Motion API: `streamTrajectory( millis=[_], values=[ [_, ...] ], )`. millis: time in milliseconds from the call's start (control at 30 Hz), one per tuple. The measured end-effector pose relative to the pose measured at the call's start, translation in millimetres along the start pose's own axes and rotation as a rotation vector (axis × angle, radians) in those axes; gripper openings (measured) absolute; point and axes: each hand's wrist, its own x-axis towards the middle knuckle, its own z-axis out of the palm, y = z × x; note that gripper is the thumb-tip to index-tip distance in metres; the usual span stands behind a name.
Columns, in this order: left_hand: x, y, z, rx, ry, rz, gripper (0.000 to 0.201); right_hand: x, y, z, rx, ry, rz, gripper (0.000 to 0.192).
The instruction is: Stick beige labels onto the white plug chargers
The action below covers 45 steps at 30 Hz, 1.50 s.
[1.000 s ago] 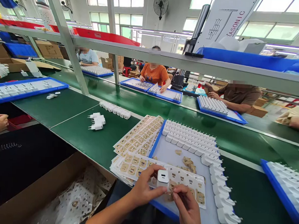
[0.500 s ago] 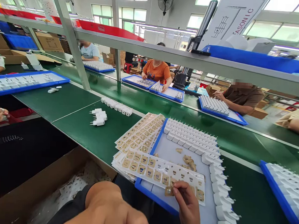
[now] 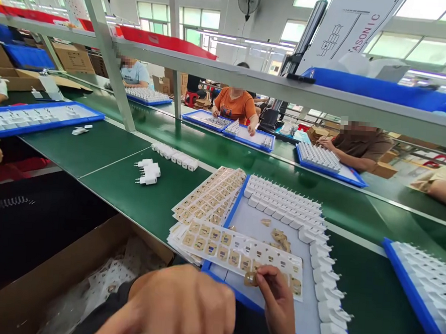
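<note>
My right hand [image 3: 278,306] pinches a tan adhesive sticker [image 3: 250,278] between thumb and fingertips, over the near edge of a sticker sheet [image 3: 236,248]. That sheet has rows of tan stickers and some bare spots, and it lies across the left rim of a blue-edged tray [image 3: 239,206]. My left hand [image 3: 180,305], knuckles up and fingers curled, is close to the camera and slightly blurred. A bit of something white shows beneath it at the bottom edge, mostly hidden. White plug chargers [image 3: 281,203] stand in rows along the tray's far and right sides.
More sticker sheets [image 3: 210,191] are stacked left of the tray. Loose chargers [image 3: 147,171] and a charger row [image 3: 174,156] rest on the green bench [image 3: 111,190]. An open carton [image 3: 89,259] of scrap sheets stands below. Another charger tray [image 3: 419,295] is at right; co-workers sit opposite.
My left hand has turned and shifted slightly right, its curled fingers showing more. My right hand has moved slightly with the sticker still pinched. At far left, a co-worker's hand moved left.
</note>
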Motion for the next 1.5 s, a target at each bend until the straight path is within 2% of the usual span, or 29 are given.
streamTrajectory(
  millis=[67,133,200,233,300,433,633,800,1000,1100,1200,1300,1367,1500],
  values=[
    [19.7,-27.0,-13.9,-0.15,-0.114,-0.002,0.071,0.3,0.6,0.5,0.008,0.003,-0.003,0.019],
    [33.2,-57.9,-19.5,-0.213,-0.027,-0.098,0.06,0.5,2.3,-0.1,-0.006,-0.012,-0.003,0.02],
    [38.1,-84.8,-19.0,-0.167,0.147,-0.191,0.053,0.6,4.5,-1.5,-0.03,-0.028,0.004,0.02],
    [37.8,-94.6,-17.8,-0.146,0.203,-0.214,0.052,0.6,5.6,-2.2,-0.039,-0.034,0.007,0.02],
    [34.5,-105.3,-15.9,-0.145,0.232,-0.217,0.053,0.3,6.8,-2.9,-0.038,-0.03,0.003,0.019],
    [30.9,-104.8,-17.2,-0.113,0.224,-0.225,0.051,-0.2,5.0,-0.9,-0.003,-0.01,-0.014,0.016],
    [31.9,-109.2,-20.6,-0.091,0.33,-0.228,0.049,-1.0,0.8,2.5,0.038,-0.032,-0.015,0.012],
    [26.8,-110.1,-19.2,0.079,0.405,-0.257,0.05,-1.7,2.8,2.9,0.073,-0.045,-0.016,0.006],
    [24.8,-105.0,-14.3,0.289,0.359,-0.19,0.043,-4.4,-11.5,11.3,0.176,-0.016,-0.094,0.004],
    [22.9,-103.5,-12.8,0.426,0.319,-0.139,0.043,-5.0,-27.9,18.0,0.147,-0.054,-0.162,0.008],
    [21.5,-101.7,-15.3,0.517,0.232,-0.029,0.05,-3.3,-39.1,22.5,0.103,-0.103,-0.208,0.009],
    [21.6,-100.3,-19.8,0.551,0.13,0.063,0.059,-1.8,-41.9,26.1,0.254,-0.152,-0.154,0.002],
    [21.9,-99.5,-22.1,0.586,0.081,0.095,0.063,-2.3,-42.2,29.3,0.367,-0.157,-0.09,0.009],
    [20.6,-95.3,-22.4,0.711,0.086,0.168,0.08,-6.6,-45.7,33.9,0.459,-0.124,0.005,0.02]
  ],
)
